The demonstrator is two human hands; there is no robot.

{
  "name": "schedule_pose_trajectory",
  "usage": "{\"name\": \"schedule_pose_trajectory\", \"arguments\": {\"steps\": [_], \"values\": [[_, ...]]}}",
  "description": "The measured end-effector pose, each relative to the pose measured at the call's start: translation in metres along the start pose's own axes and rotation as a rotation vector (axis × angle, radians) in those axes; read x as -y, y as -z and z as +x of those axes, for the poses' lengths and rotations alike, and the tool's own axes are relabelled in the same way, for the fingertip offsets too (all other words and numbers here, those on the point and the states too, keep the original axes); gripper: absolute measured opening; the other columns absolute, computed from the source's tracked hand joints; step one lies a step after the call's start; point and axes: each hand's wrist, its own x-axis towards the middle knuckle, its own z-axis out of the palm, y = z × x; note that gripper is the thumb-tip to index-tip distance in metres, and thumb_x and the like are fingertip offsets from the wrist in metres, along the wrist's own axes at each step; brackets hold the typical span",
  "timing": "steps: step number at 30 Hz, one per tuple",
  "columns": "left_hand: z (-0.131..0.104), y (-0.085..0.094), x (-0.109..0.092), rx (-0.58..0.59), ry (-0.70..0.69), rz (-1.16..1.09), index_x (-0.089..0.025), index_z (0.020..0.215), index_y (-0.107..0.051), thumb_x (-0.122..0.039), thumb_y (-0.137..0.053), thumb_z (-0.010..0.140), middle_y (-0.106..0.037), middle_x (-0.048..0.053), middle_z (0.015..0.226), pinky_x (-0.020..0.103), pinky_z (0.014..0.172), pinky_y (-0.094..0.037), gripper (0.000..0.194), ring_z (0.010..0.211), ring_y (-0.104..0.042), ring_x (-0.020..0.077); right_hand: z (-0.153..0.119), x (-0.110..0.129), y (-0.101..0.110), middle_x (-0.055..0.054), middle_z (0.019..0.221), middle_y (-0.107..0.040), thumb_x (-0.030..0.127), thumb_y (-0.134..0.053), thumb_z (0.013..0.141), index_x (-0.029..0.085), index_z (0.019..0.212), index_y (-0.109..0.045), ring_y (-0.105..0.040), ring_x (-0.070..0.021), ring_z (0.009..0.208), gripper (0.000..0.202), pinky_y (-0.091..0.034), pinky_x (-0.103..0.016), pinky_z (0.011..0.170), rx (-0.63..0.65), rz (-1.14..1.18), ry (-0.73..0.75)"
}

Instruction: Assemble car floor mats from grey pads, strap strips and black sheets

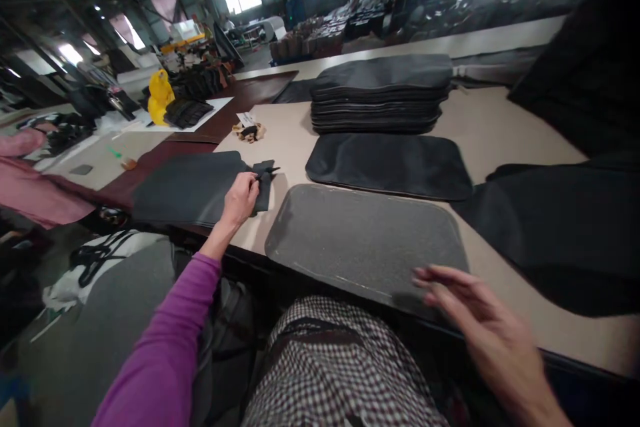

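My left hand (243,197) is closed, its fingertips pinching a small black strip of leather-like material (265,180) at the right end of some flat black sheets (193,187). My right hand (480,317) hovers over the near right corner of a grey, round-cornered panel (365,237); its slightly blurred fingers are apart and nothing shows in them. Behind that panel lies a black padded panel (387,163) with a smooth face. Farther back rises a stack of similar black panels (380,97).
A large black sheet (575,233) covers the table's right side. Near the back left lies a small bundle of scraps with a paper tag (247,128). A yellow object (160,97) stands on the table at left, and a person's pink sleeve (43,177) shows at the left edge.
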Motion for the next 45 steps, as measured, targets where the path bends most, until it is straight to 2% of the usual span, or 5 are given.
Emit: {"name": "schedule_pose_trajectory", "arguments": {"steps": [5,12,24,37,45], "values": [[-0.051,0.053,-0.111,-0.027,-0.575,-0.156,-0.016,0.112,-0.062,-0.016,-0.051,0.102,-0.068,0.014,0.131,0.037,0.108,-0.050,0.015,0.123,-0.062,0.0218,0.014,0.022,-0.077,-0.019,0.149,-0.058,0.083,-0.060,0.085,0.021,0.138,-0.063,-0.060,-0.0333,0.134,0.081,-0.050,-0.054,0.112,0.542,0.758,-0.247],[-0.135,0.041,-0.200,0.292,-1.097,-0.432,-0.013,0.100,-0.067,-0.018,-0.052,0.104,-0.073,0.011,0.125,0.036,0.095,-0.055,0.016,0.104,-0.070,0.0200,0.007,0.012,-0.080,-0.013,0.108,-0.076,0.055,-0.077,0.089,0.015,0.111,-0.065,-0.074,-0.0189,0.084,0.047,-0.061,-0.032,0.077,0.137,0.802,-0.420],[-0.053,-0.016,-0.216,1.276,0.484,-1.432,-0.016,0.120,-0.064,-0.060,-0.075,0.087,-0.055,-0.003,0.073,0.016,0.041,-0.026,0.056,0.052,-0.045,0.0049,-0.021,0.007,-0.042,-0.009,0.089,-0.075,0.059,-0.051,0.105,0.014,0.119,-0.059,-0.072,-0.0154,0.068,0.047,-0.057,-0.027,0.065,0.415,0.650,-0.303],[0.045,-0.118,-0.238,0.712,-0.183,-0.747,-0.022,0.098,-0.074,-0.042,-0.058,0.098,-0.065,-0.001,0.067,0.026,0.066,-0.045,0.026,0.064,-0.062,0.0159,-0.041,-0.021,-0.015,-0.009,0.108,-0.073,0.057,-0.057,0.098,0.027,0.149,-0.046,-0.074,-0.0259,0.091,0.060,-0.062,-0.037,0.074,0.033,0.231,-0.361],[0.072,-0.156,-0.257,0.462,-0.429,-0.246,-0.027,0.110,-0.073,-0.043,-0.056,0.102,-0.066,0.007,0.106,0.030,0.073,-0.046,0.024,0.091,-0.067,0.0215,-0.021,-0.018,-0.030,0.002,0.076,-0.061,0.050,-0.043,0.106,0.023,0.151,-0.036,-0.063,-0.0161,0.056,0.053,-0.056,-0.030,0.059,0.055,0.159,-0.324]]}}
